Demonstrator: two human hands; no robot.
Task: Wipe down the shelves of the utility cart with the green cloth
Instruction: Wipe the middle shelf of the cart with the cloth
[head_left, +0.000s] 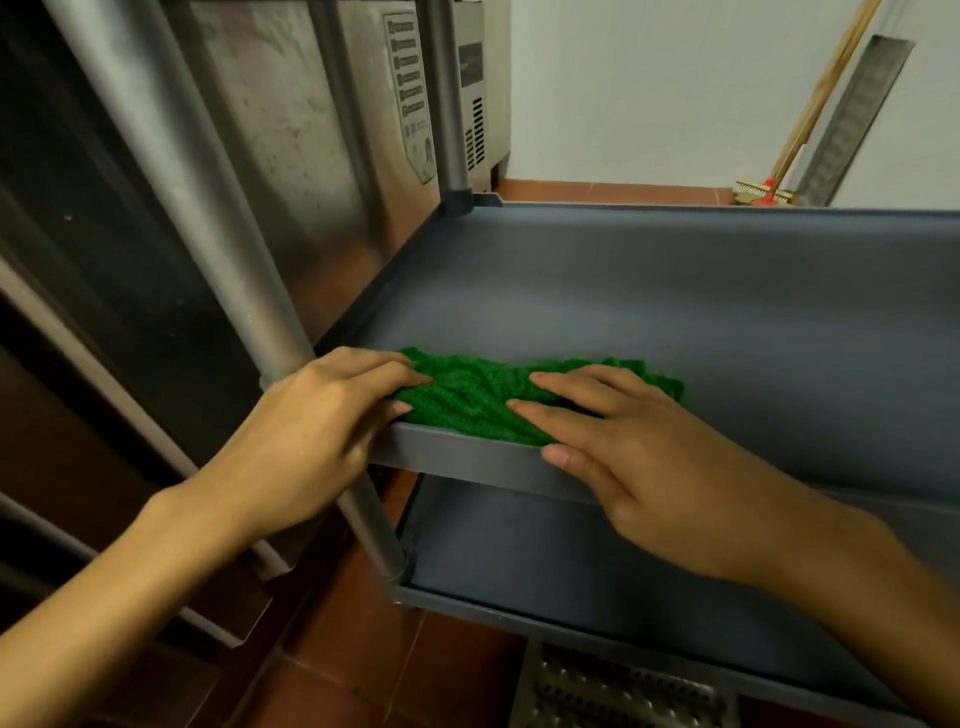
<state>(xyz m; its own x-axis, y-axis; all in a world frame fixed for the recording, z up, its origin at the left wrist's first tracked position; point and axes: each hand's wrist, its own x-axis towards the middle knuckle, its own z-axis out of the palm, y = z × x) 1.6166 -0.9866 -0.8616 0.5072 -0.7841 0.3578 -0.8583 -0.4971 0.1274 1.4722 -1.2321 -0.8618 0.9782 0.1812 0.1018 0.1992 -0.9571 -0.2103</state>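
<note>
A bunched green cloth (472, 397) lies along the near left edge of the grey middle shelf (675, 312) of the utility cart. My left hand (317, 421) reaches past the cart's near corner post (234, 249) and presses straight fingers on the cloth's left end. My right hand (639, 452) lies flat over the cloth's right end, fingers straight, thumb against the shelf's front rim. Below is the grey bottom shelf (545, 566).
A stainless steel appliance (291, 135) stands close on the left of the cart. A broom (769, 192) and a metal strip (852, 119) lean on the white wall behind. A perforated metal floor grate (623, 691) sits under the cart on red tiles.
</note>
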